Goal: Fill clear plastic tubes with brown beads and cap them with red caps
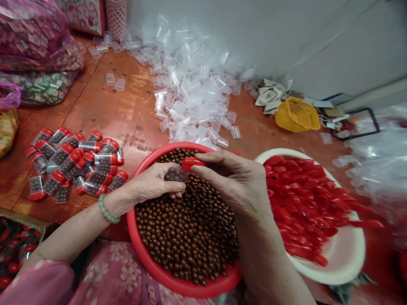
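My left hand (152, 184), with a green bead bracelet (107, 209) on the wrist, is shut on a clear plastic tube (176, 174) filled with brown balls. My right hand (232, 180) pinches a red cap (192, 163) at the tube's end, and the cap touches the tube. Both hands are above a red plastic basin (190, 289) heaped with glossy brown balls (187, 231). To the right of my right hand, a white basin (346, 264) holds many loose red caps (305, 199).
Capped tubes of brown balls (76, 161) lie on the orange surface (130, 114) to the left. A large heap of clear empty tubes (187, 84) lies ahead. Bulging plastic bags (32, 38) are at top left, a yellow basket (297, 115) stands at right, and a box (15, 250) sits at lower left.
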The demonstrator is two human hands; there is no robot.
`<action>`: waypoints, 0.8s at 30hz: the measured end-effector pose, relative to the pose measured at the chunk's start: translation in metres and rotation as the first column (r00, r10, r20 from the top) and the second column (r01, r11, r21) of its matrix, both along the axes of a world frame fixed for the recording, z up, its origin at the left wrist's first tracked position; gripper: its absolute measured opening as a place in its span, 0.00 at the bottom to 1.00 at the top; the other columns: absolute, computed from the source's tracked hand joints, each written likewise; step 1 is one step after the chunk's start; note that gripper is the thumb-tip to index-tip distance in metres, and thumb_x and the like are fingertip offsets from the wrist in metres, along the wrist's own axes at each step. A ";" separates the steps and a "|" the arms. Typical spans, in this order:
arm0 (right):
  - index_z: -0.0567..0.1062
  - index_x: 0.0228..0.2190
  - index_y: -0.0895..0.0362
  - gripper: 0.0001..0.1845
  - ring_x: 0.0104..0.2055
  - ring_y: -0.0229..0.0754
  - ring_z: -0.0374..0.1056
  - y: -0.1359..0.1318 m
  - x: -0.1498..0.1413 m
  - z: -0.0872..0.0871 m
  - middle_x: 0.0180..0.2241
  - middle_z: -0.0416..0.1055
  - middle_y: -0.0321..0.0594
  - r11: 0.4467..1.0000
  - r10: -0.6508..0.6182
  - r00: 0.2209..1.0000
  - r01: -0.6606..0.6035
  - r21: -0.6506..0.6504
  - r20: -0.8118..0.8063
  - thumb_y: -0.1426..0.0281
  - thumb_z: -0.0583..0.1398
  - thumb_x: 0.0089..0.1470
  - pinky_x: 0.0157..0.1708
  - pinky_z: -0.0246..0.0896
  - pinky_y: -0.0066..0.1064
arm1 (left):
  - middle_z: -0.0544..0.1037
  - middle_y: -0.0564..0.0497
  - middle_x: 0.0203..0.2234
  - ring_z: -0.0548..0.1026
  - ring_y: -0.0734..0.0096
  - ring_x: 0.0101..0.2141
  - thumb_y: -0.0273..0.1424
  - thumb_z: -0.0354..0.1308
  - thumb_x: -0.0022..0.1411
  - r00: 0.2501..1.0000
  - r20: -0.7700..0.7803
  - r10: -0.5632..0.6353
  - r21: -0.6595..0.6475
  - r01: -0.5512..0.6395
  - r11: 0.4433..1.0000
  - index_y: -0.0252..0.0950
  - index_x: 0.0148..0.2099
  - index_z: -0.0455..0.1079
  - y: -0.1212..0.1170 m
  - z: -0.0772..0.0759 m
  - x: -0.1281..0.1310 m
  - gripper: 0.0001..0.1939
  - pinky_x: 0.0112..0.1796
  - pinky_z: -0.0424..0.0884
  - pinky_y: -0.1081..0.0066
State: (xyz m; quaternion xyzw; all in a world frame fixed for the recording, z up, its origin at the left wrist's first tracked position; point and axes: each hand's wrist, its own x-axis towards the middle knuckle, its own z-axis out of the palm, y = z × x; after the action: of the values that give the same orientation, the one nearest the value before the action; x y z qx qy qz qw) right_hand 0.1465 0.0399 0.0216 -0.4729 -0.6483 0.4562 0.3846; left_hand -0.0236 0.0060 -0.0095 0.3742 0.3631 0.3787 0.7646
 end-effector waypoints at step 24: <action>0.79 0.31 0.50 0.08 0.33 0.37 0.75 -0.001 0.001 0.002 0.32 0.79 0.31 0.982 -0.189 0.971 0.188 -0.017 -0.146 0.72 0.70 0.45 0.39 0.73 0.32 | 0.76 0.50 0.31 0.77 0.73 0.32 0.27 0.65 0.52 0.971 0.241 0.004 -0.088 0.018 0.996 0.31 0.44 0.68 0.000 -0.009 -0.002 0.16 0.36 0.71 0.72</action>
State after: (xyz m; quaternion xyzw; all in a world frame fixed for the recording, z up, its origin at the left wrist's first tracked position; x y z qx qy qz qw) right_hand 0.1473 0.0389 0.0231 -0.4980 -0.5696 0.4523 0.4722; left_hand -0.0258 0.0058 -0.0182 0.2922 0.2829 0.4022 0.8203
